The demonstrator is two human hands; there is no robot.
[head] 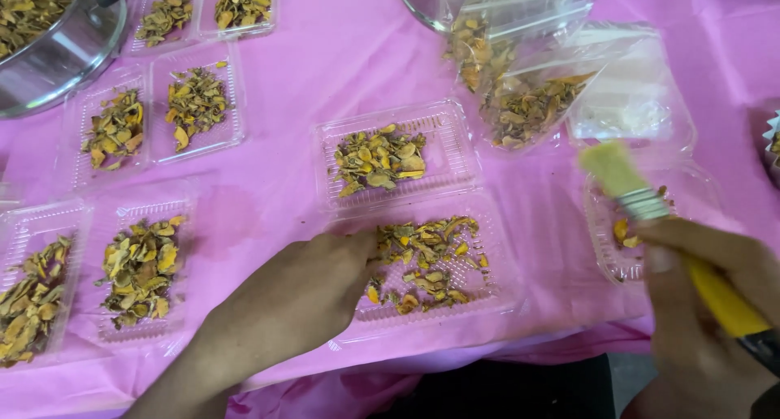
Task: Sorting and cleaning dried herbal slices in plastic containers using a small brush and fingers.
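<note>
left hand [313, 285] pinched loosely into the dried slices [426, 261], right hand [707, 305] gripped the yellow brush [650, 216] firmly; sweeping gently probably worked best.

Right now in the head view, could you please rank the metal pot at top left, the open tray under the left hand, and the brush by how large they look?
1. Open tray, both halves.
2. Metal pot, though the frame cuts it off, so this is unsure.
3. Brush, smallest, despite being nearer the camera.

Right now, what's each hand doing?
Left hand: open, fingers in the dried slices of the near tray.
Right hand: closed on a brush.
</note>
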